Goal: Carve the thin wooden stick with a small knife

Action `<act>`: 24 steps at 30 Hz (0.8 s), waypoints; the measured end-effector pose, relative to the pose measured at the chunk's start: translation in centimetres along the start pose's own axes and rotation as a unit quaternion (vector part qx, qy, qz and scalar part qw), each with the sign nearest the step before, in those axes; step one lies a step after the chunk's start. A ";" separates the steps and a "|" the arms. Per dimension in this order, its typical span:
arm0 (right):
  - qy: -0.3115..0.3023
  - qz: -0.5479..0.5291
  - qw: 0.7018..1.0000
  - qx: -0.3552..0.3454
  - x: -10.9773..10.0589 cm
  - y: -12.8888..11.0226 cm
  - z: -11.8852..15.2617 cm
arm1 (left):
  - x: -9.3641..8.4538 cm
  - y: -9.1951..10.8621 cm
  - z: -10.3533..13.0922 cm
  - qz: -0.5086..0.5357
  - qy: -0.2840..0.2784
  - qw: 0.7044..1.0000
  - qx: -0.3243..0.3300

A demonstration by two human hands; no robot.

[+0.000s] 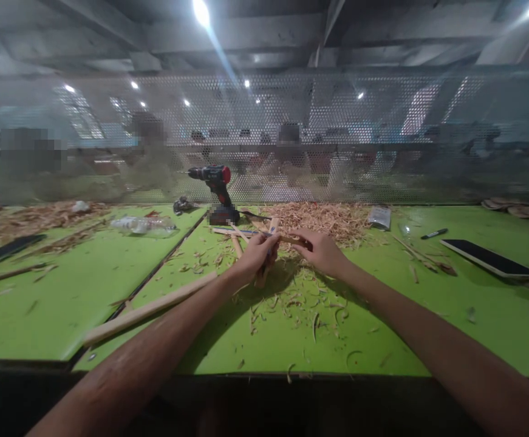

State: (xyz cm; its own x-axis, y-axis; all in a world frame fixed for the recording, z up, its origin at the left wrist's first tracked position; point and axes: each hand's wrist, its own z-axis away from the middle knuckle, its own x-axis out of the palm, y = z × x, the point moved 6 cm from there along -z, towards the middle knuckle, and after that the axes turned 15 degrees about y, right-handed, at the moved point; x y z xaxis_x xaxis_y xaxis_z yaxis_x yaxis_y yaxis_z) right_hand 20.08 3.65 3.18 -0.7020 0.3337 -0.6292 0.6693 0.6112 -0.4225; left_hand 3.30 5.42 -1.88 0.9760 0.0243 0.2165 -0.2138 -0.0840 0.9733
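My left hand (260, 254) is closed around a pale wooden piece (274, 226), which sticks out above and below the fingers. My right hand (322, 250) pinches a slim brown stick-like piece (291, 240) that reaches across to the left fingers; whether it is wood or a tool handle cannot be made out. Just left of the left hand, a thin strip with a blue line (239, 230) runs toward the drill, and pale wooden sticks (237, 246) lie beneath it. Curled wood shavings (294, 300) are scattered on the green table under both hands.
A cordless drill (218, 191) stands behind the hands, beside a large shavings heap (323, 218). A long wooden strip (150, 306) lies by my left forearm. Rightward are a marker (434, 233) and a dark flat board (492, 258). A perforated screen (264, 145) borders the back.
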 end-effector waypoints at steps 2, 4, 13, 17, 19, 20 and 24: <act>0.012 0.019 1.000 0.004 -0.3 0.3 -0.1 | -0.1 0.4 0.0 -0.003 0.018 1.000 0.006; 0.018 0.032 0.999 0.004 -0.4 0.6 -0.3 | -0.2 0.8 0.1 0.005 0.036 0.999 0.008; 0.035 0.038 0.998 0.027 -0.9 1.7 -0.6 | -0.7 2.1 0.0 0.025 0.085 0.995 0.037; 0.002 -0.018 0.997 0.075 -0.8 3.1 -0.8 | -1.1 2.3 -0.3 0.033 0.107 0.993 0.047; -0.016 -0.065 0.992 0.107 -0.6 3.8 -0.9 | -1.0 2.4 -0.2 0.022 0.110 0.993 0.045; -0.013 -0.086 0.989 0.121 -0.6 4.1 -1.0 | -0.9 2.4 -0.2 0.015 0.108 0.993 0.044; 0.023 -0.139 0.978 0.155 -0.7 4.6 -1.1 | -0.4 2.4 0.2 -0.004 0.090 0.995 0.042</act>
State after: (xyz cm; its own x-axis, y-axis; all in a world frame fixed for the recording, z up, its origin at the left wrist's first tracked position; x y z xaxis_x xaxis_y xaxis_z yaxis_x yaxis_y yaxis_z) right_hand 23.42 7.06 2.44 -0.8726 0.2221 -0.4349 0.4879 0.4377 -0.7553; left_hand 2.40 4.97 0.33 0.9529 0.2019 0.2262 -0.1943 -0.1659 0.9668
